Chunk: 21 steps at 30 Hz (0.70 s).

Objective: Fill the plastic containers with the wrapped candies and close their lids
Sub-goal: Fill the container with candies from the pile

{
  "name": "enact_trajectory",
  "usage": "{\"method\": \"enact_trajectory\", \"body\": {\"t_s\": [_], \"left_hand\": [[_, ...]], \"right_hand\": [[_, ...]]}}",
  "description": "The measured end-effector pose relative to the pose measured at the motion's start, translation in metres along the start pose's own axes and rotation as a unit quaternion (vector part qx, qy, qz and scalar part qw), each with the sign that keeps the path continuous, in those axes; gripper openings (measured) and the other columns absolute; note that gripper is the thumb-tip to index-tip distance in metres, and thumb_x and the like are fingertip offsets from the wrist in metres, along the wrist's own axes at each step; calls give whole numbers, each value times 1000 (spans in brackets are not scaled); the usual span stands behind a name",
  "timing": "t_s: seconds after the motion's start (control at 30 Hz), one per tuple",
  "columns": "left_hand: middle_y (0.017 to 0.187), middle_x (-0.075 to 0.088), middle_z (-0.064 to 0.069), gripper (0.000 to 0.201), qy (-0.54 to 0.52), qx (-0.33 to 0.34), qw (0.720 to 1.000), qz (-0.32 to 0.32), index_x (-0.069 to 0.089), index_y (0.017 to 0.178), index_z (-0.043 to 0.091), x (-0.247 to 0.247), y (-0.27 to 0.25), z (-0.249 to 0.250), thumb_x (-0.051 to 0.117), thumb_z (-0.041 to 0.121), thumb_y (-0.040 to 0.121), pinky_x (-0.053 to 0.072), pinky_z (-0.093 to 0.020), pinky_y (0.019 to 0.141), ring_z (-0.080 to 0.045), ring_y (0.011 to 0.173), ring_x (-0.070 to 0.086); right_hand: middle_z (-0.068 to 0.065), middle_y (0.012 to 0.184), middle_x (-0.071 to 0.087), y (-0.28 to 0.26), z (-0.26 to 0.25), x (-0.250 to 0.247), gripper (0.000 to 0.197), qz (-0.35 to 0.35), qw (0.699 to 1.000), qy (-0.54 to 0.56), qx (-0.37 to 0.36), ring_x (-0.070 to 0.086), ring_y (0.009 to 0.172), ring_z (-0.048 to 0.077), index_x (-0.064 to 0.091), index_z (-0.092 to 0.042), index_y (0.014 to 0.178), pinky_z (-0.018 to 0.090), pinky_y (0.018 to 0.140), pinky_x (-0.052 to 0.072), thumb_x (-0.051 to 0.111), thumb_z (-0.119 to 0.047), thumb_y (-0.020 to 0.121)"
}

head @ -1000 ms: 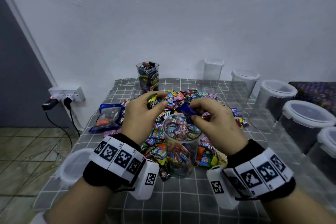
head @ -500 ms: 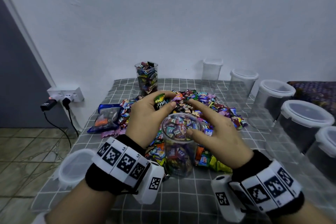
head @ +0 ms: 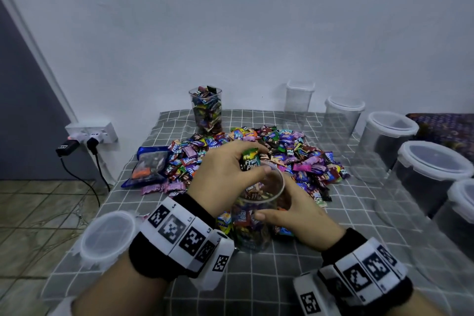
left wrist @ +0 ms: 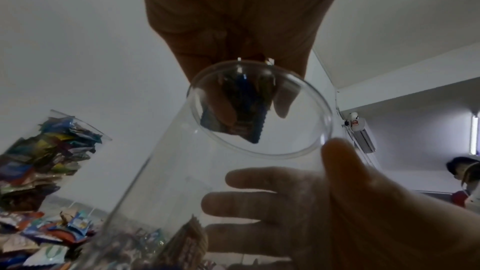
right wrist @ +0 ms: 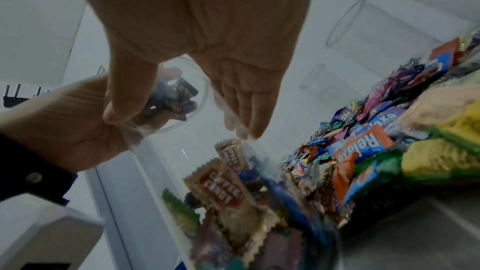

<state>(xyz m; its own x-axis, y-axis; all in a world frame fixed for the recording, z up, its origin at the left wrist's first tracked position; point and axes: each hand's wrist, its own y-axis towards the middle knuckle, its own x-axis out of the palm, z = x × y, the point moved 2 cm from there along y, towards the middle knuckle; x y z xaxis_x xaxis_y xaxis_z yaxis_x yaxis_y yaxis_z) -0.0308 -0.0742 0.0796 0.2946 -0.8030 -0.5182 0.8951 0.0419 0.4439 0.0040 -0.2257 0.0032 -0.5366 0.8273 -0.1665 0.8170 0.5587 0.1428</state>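
Left hand (head: pixel 225 174) clamped on candies (head: pixel 250 160) over the clear container (head: pixel 256 213) (part-filled), right hand (head: pixel 295 215) wrapped round its side.

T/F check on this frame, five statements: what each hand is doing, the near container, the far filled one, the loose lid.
1. The left hand holds candies over the mouth of the near container. True.
2. The right hand is digging in the candy pile. False: it grips the near container's side.
3. The near container has its lid on. False: its mouth is open.
4. The far filled container stands behind the pile, without a lid. True.
5. The loose lid lies at the table's right edge. False: it lies at the left edge, beside the left wrist.
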Motion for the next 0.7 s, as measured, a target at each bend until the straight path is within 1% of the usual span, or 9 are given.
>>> {"method": "enact_trajectory", "body": {"t_s": [0.03, 0.1, 0.17, 0.23, 0.3, 0.4, 0.53, 0.63, 0.7], "left_hand": [[100, 68, 14, 27, 9, 10, 1000, -2, 71, 101, 27, 0, 0, 1, 76, 25, 75, 46, -21, 88, 4, 94, 59], [97, 68, 15, 30, 13, 17, 1000, -7, 71, 102, 28, 1, 0, 1, 78, 25, 74, 50, -25, 84, 2, 90, 62], [96, 68, 16, 30, 12, 15, 1000, -9, 70, 102, 30, 1, 0, -1, 78, 27, 73, 51, -28, 82, 0, 89, 64], [95, 69, 17, 27, -2, 13, 1000, -6, 70, 99, 30, 1, 0, -2, 78, 26, 73, 52, -30, 82, 0, 89, 64], [93, 69, 17, 22, -23, 8, 1000, 1, 70, 95, 32, 2, 0, -4, 77, 25, 75, 53, -31, 80, 1, 87, 64], [89, 70, 12, 16, -98, -15, 995, 14, 70, 89, 28, 2, 0, -7, 72, 15, 80, 55, -33, 78, -3, 85, 66], [86, 71, 2, 17, -226, -25, 972, 53, 70, 89, 19, -2, -6, -13, 63, 4, 86, 57, -30, 71, -14, 85, 67], [87, 72, 4, 15, -233, -29, 968, 89, 70, 88, 22, -9, -9, -20, 63, 10, 85, 57, -32, 75, -17, 89, 67], [84, 71, 11, 19, -228, -61, 966, 102, 69, 87, 25, -16, -8, -30, 62, 7, 87, 56, -30, 76, -8, 87, 66]], "right_hand": [[-5, 132, 56, 0, 0, 1, 85, -1, 1000, 5, -3, 50, 125, 11, 44, -40, 127, 40, 107, 39, 87, -44, 55], [-3, 128, 60, 0, 0, 0, 83, -2, 1000, 14, -5, 55, 121, 13, 45, -34, 127, 40, 105, 41, 86, -35, 56], [-4, 128, 60, 1, -1, 0, 80, -1, 1000, 8, -10, 55, 120, 11, 44, -31, 129, 36, 104, 42, 82, -30, 59], [-6, 128, 58, 1, -1, 0, 78, 3, 1000, -3, -10, 54, 121, 8, 44, -33, 127, 31, 103, 42, 81, -30, 59], [-9, 124, 61, 1, -2, 0, 75, 7, 1000, -4, -5, 55, 118, 6, 44, -33, 125, 23, 97, 44, 82, -23, 61], [-12, 117, 64, 0, -3, -1, 71, 3, 1000, -2, 1, 59, 112, 4, 45, -33, 123, 16, 90, 45, 78, -13, 63], [-10, 122, 62, -2, -6, 0, 75, -4, 1000, -2, -4, 57, 116, 7, 43, -31, 128, 22, 97, 45, 81, -18, 65], [-16, 119, 59, -4, -11, 0, 74, 3, 1000, -26, -3, 55, 111, -6, 42, -34, 124, 13, 91, 44, 83, -13, 66], [-24, 119, 52, -5, -15, 0, 77, -9, 997, -74, 2, 50, 111, -14, 37, -41, 124, 14, 95, 43, 82, -13, 67]]}}
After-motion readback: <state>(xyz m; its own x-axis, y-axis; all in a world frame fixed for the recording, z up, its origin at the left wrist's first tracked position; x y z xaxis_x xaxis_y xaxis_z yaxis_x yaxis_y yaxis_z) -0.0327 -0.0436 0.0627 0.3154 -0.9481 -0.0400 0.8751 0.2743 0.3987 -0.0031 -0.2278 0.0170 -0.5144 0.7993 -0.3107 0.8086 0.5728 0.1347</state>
